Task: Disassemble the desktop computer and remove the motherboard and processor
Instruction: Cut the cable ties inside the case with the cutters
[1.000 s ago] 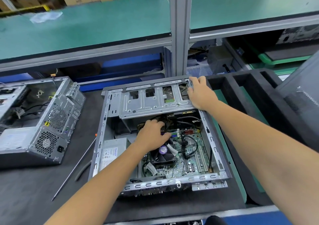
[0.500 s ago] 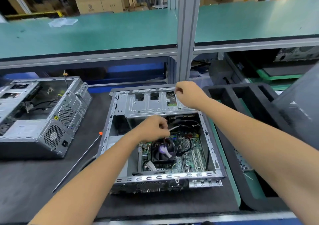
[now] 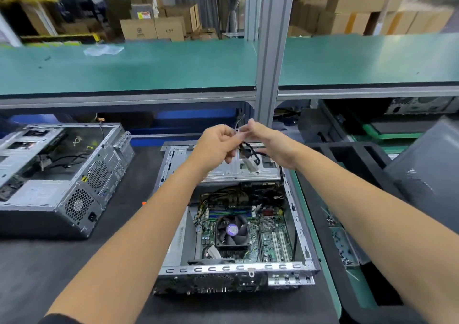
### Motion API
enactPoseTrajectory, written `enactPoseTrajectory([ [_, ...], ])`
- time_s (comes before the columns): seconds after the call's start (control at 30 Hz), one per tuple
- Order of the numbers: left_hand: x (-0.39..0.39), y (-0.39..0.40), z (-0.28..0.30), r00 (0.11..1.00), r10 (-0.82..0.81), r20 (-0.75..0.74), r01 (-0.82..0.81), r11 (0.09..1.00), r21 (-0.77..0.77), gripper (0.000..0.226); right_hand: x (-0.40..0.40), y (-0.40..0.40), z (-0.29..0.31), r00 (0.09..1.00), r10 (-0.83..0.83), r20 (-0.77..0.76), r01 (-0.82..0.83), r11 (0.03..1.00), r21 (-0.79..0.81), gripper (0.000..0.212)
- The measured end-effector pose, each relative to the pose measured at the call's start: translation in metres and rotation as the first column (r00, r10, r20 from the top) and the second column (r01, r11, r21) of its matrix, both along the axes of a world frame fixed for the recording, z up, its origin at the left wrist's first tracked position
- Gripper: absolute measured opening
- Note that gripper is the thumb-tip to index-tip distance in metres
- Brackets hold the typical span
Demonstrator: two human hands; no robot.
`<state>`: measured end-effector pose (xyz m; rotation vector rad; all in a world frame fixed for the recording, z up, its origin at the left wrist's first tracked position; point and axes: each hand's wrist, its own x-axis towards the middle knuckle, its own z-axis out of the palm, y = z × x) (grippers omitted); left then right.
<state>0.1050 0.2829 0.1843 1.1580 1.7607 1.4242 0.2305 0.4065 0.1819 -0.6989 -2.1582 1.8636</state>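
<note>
The open desktop case (image 3: pixel 238 269) lies flat on the black mat in front of me. Inside it the green motherboard (image 3: pixel 273 239) shows, with the black cooler fan (image 3: pixel 232 230) over the processor. Both hands are raised above the case's far end, over the metal drive cage (image 3: pixel 223 172). My left hand (image 3: pixel 218 145) and my right hand (image 3: pixel 267 141) meet on a black cable bundle (image 3: pixel 250 153), which hangs in loops between them with a pale connector at its end. The left fingers curl round the cable; the right fingers pinch its top.
A second opened case (image 3: pixel 57 174) lies on the left of the mat. Black foam trays (image 3: pixel 347 164) and a grey side panel (image 3: pixel 427 172) stand to the right. An aluminium post (image 3: pixel 269 50) and a green shelf (image 3: pixel 139 68) rise behind.
My left hand has come up out of the case with the black cable. My right hand left the drive cage and joined it. The view has tilted upward.
</note>
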Motion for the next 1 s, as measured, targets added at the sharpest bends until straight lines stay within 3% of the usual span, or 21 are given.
enactPoseTrajectory([
  [0.1,0.001,0.008,0.01,0.998,0.046,0.046,-0.048,0.998,0.032,0.012,0.0,-0.01,0.014,0.996,0.068,-0.057,-0.063,0.994,0.086,0.051],
  [0.17,0.0,0.01,0.016,0.995,0.045,0.091,-0.051,0.997,0.064,0.013,0.0,-0.016,0.02,0.994,0.08,-0.069,-0.066,0.981,0.185,0.036],
  [0.23,-0.003,0.009,0.019,0.995,0.091,0.038,-0.094,0.991,0.095,0.014,0.002,-0.021,0.024,0.996,0.055,-0.074,-0.037,0.973,0.227,0.021],
  [0.37,-0.011,0.001,0.018,0.986,0.125,-0.111,-0.11,0.985,0.134,0.015,0.011,-0.027,0.026,0.996,0.055,-0.063,-0.045,0.988,0.148,0.026],
  [0.5,-0.012,-0.003,0.018,0.978,0.122,-0.17,-0.095,0.983,0.157,0.012,0.011,-0.037,0.025,0.989,0.014,-0.149,-0.031,0.993,-0.114,0.026],
  [0.57,-0.012,-0.003,0.019,0.975,0.117,-0.186,-0.09,0.985,0.149,0.012,0.011,-0.04,0.026,0.987,-0.016,-0.157,-0.009,0.988,-0.156,0.025],
  [0.8,-0.018,-0.002,0.015,0.942,0.164,-0.293,-0.135,0.984,0.118,0.016,0.007,-0.033,0.022,0.979,-0.183,-0.092,0.184,0.983,0.009,0.022],
  [0.93,-0.02,0.003,0.01,0.92,0.224,-0.321,-0.189,0.973,0.136,0.016,0.005,-0.027,0.016,0.961,-0.275,0.013,0.242,0.869,0.432,0.022],
  [1.0,-0.024,0.004,0.009,0.933,0.262,-0.245,-0.22,0.957,0.189,0.009,0.006,-0.025,0.014,0.959,-0.283,0.009,0.25,0.86,0.445,0.022],
])
